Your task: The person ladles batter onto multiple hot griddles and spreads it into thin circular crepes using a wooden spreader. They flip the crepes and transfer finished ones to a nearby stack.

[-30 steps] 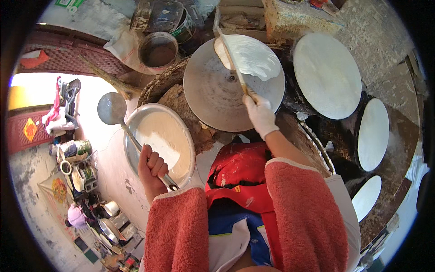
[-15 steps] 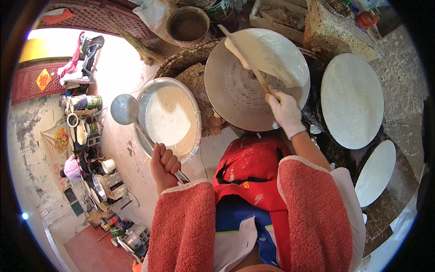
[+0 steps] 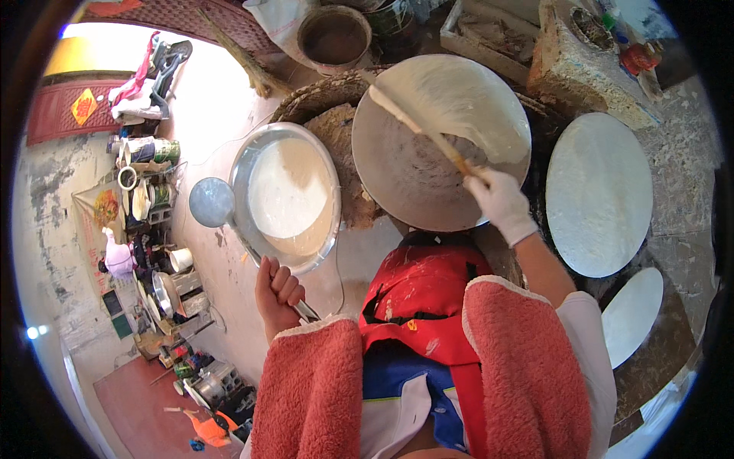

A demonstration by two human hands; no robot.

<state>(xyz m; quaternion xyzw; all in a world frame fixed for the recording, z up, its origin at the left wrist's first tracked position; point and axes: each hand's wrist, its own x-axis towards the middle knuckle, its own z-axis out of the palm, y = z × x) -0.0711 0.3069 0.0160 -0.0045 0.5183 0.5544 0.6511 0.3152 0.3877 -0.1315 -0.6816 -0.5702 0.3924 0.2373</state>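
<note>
My left hand (image 3: 277, 294) is closed round the handle of a long metal ladle (image 3: 212, 202), whose round bowl hangs by the left rim of a metal basin. Pale batter (image 3: 279, 187) lies in that basin (image 3: 334, 222). My right hand (image 3: 502, 206), in a white glove, grips a wooden batter spreader (image 3: 432, 136) by its handle. Its long blade slants up and left across a round griddle (image 3: 390, 187). A pale batter layer (image 3: 459, 88) covers the griddle's far and right parts, while the near left part shows bare dark surface.
Two round pale discs, a larger one (image 3: 600, 195) and a smaller one (image 3: 633, 316), lie to the right. A brown pot (image 3: 334, 38) and a shallow box (image 3: 489, 38) stand behind the griddle. At far left, household goods line a wall near a parked scooter (image 3: 145, 99).
The batter layer now reaches farther round the griddle's far left side. My right hand and spreader have shifted slightly right and nearer. My left hand still holds the ladle; the whole view has shifted slightly.
</note>
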